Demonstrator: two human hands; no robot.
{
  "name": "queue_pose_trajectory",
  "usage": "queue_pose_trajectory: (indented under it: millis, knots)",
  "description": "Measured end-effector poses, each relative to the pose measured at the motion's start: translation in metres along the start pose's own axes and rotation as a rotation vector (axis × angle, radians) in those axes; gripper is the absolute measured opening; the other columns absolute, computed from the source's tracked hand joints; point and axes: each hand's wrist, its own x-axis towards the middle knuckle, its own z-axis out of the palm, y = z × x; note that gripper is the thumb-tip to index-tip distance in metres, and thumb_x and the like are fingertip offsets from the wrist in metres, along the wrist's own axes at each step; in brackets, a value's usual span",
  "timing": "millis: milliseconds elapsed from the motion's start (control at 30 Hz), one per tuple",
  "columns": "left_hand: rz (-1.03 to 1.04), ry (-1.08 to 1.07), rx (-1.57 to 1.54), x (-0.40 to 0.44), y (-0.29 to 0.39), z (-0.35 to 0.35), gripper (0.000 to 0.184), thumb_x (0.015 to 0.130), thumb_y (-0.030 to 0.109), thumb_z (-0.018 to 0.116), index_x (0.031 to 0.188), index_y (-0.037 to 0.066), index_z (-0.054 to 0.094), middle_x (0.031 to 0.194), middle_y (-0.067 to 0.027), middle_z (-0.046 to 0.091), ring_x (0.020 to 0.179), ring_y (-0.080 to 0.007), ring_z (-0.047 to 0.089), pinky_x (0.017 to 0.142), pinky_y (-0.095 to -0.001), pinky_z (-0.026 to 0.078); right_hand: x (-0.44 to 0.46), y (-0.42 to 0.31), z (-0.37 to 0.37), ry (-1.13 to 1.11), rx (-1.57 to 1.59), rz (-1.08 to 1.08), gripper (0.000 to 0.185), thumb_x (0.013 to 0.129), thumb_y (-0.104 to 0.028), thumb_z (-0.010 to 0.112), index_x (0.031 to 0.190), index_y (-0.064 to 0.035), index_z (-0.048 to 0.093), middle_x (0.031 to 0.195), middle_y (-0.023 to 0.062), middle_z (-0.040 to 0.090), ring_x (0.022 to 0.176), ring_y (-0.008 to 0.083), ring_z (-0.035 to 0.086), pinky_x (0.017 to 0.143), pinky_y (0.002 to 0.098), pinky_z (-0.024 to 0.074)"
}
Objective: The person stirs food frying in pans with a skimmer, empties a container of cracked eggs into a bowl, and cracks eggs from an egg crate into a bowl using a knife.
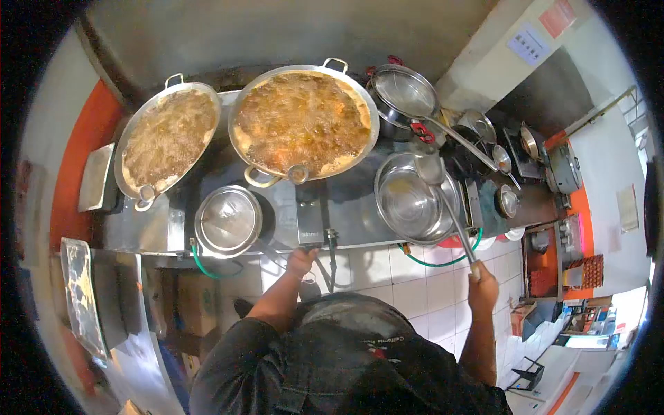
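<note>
My right hand (483,285) is closed around the handle end of a long wok spatula (453,214). The spatula's broad metal head is over the rim area of a wide steel bowl (408,207), which has a little yellowish liquid in it. At the counter's front edge, my left hand (302,262) is closed at the front of a black gas stove (310,218), just below its panel. What its fingers grip is hidden. Behind the stove panel, a large two-handled wok (369,142) holds bubbling brown oil with orange-brown pieces in it.
A second wok (123,173) of foaming oil stands at left. A lidded-looking steel pan (228,220) sits near the front edge. At back right, a long-handled strainer (408,93) rests on a dark pot (394,124). Green hoses (436,263) hang along the counter front.
</note>
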Motion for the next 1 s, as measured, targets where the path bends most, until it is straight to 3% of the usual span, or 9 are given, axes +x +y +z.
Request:
queue_pose_trajectory:
  millis: [133,233,333,500,733,800,867,933,1000]
  knots:
    - [0.233,0.213,0.278,0.008,-0.054,0.04,0.061,0.088,0.06,0.073,0.064,0.008,0.052,0.055,-0.0143,0.054,0.047,-0.0347,0.054,0.043,-0.044,0.039,0.001,0.05,0.081,-0.057,0.233,0.044,0.038,0.09,-0.016,0.069,0.127,-0.005,0.068,0.115,0.0208,0.072,0.103,0.0374,0.069,0.089,0.0477,0.0546]
    - [0.182,0.143,0.074,0.005,-0.032,0.024,0.062,0.089,0.06,0.072,0.064,0.007,0.051,0.057,-0.015,0.054,0.043,-0.0324,0.048,0.04,-0.0434,0.035,0.006,0.047,0.099,-0.085,-0.136,-0.157,0.038,0.091,-0.021,0.068,0.125,-0.0029,0.068,0.117,0.0184,0.072,0.105,0.0364,0.069,0.091,0.0471,0.0548]
    - [0.264,0.082,0.524,0.01,-0.063,0.039,0.059,0.089,0.058,0.072,0.071,0.004,0.06,0.066,-0.0189,0.063,0.053,-0.0354,0.06,0.048,-0.0448,0.046,0.013,0.05,0.125,-0.105,-0.148,-0.142,0.036,0.091,-0.022,0.067,0.124,-0.0069,0.068,0.115,0.0157,0.073,0.104,0.0369,0.069,0.091,0.0475,0.0552]
    - [-0.199,-0.185,0.247,-0.006,0.045,-0.025,0.068,0.087,0.059,0.073,0.119,-0.001,0.068,0.102,-0.0257,0.074,0.105,-0.0431,0.07,0.088,-0.0474,0.055,0.021,0.039,0.146,-0.271,-0.169,0.095,0.041,0.09,-0.018,0.067,0.131,-0.0168,0.066,0.121,0.0138,0.07,0.103,0.0371,0.069,0.088,0.0487,0.0561]
    - [-0.342,-0.544,0.428,-0.038,-0.06,-0.099,0.075,0.09,0.065,0.064,0.125,-0.001,0.065,0.132,-0.0285,0.062,0.125,-0.0409,0.06,0.103,-0.0516,0.049,0.026,0.055,0.183,-0.282,-0.365,-0.347,0.064,0.084,-0.023,0.072,0.14,-0.0002,0.052,0.125,0.0237,0.065,0.114,0.0396,0.065,0.098,0.0465,0.0546]
    - [-0.542,-0.348,0.465,-0.048,-0.132,-0.152,0.058,0.095,0.053,0.063,0.119,0.001,0.068,0.118,-0.0277,0.068,0.113,-0.0413,0.066,0.096,-0.0513,0.053,0.02,0.05,0.186,-0.288,-0.136,-0.144,0.07,0.084,-0.026,0.077,0.14,0.0039,0.049,0.134,0.0277,0.058,0.116,0.0432,0.063,0.1,0.0471,0.0525]
    - [-0.61,0.287,0.392,-0.064,-0.18,-0.219,0.046,0.095,0.047,0.063,0.102,0.002,0.072,0.107,-0.0267,0.071,0.102,-0.0413,0.07,0.086,-0.0529,0.055,0.012,0.02,0.156,-0.153,-0.061,-0.097,0.067,0.086,-0.024,0.077,0.138,0.0059,0.05,0.132,0.0287,0.058,0.121,0.0432,0.06,0.104,0.0476,0.0484]
    - [-0.815,0.385,0.255,-0.051,-0.228,-0.291,0.046,0.096,0.043,0.062,0.092,-0.003,0.07,0.091,-0.024,0.071,0.084,-0.0319,0.072,0.075,-0.0456,0.055,-0.008,-0.011,0.122,0.035,-0.014,-0.145,0.059,0.088,-0.019,0.075,0.136,0.006,0.052,0.127,0.027,0.06,0.121,0.0426,0.057,0.105,0.0488,0.0447]
    - [-0.714,0.524,-0.224,-0.039,-0.238,-0.342,0.046,0.096,0.036,0.066,0.115,-0.006,0.063,0.089,-0.0174,0.071,0.079,-0.0253,0.069,0.071,-0.0404,0.056,-0.026,-0.036,0.09,0.079,-0.088,-0.325,0.054,0.087,-0.013,0.074,0.134,0.0047,0.054,0.122,0.0246,0.061,0.117,0.0427,0.056,0.103,0.0501,0.0437]
